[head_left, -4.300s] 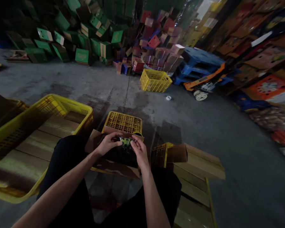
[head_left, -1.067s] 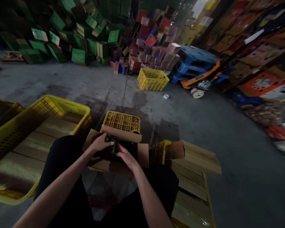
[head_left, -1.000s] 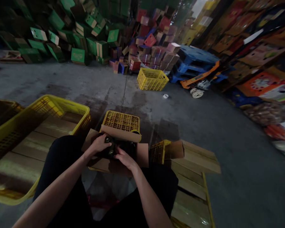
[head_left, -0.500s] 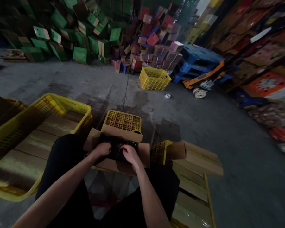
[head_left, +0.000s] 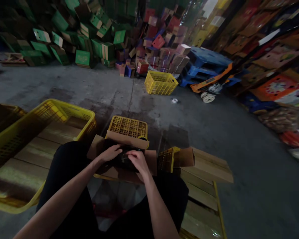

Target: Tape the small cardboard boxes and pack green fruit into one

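An open cardboard box (head_left: 128, 138) stands between my knees on a yellow crate, its flaps folded outward. Dark, shiny plastic that looks like a black bag (head_left: 124, 160) fills it; what lies beneath is hidden. My left hand (head_left: 111, 153) rests over the left part of the plastic, fingers stretched toward the middle. From the right, my right hand (head_left: 138, 160) reaches in with bent fingers, seemingly pinching the plastic near the centre. A small gap separates the two sets of fingertips.
A long yellow crate (head_left: 91, 120) with cardboard boxes is at my left. Flat boxes (head_left: 201, 202) and a folded carton (head_left: 211, 165) lie right. Ahead are an upturned yellow crate (head_left: 128, 126), another crate (head_left: 161, 83), a pallet jack (head_left: 211, 81), blue pallets (head_left: 206, 59) and heaped green boxes (head_left: 83, 58).
Both hands have risen slightly out of the box, and my left hand has moved right, closer to my right. My left fingers are now straighter. The view has shifted slightly.
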Demonstrator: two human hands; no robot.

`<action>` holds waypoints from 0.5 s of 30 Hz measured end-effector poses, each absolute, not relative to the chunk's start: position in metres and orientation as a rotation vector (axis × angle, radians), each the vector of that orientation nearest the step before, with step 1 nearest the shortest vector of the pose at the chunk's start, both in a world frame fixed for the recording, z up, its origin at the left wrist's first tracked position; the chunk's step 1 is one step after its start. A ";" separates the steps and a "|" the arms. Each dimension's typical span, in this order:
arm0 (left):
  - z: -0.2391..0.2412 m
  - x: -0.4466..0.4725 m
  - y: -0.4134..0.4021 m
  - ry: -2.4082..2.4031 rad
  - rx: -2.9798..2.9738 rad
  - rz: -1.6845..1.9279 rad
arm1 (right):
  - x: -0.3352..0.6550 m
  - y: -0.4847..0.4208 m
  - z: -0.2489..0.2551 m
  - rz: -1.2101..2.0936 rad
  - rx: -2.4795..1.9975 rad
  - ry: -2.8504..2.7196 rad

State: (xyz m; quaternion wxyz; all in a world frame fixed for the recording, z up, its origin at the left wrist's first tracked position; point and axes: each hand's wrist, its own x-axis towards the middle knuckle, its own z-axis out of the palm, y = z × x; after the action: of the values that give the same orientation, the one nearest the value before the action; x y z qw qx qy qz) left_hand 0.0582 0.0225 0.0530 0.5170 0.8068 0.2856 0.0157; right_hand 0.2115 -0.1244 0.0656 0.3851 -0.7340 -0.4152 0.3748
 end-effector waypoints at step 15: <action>0.070 0.058 0.019 0.577 1.146 0.255 | 0.227 -0.128 0.082 0.870 -1.443 -0.439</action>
State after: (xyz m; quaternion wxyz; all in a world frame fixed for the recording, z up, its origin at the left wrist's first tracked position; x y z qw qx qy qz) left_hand 0.0584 0.0189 0.0696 0.7937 0.5329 0.2684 0.1188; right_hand 0.2270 -0.1282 0.0818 0.6442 -0.6339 -0.1927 0.3822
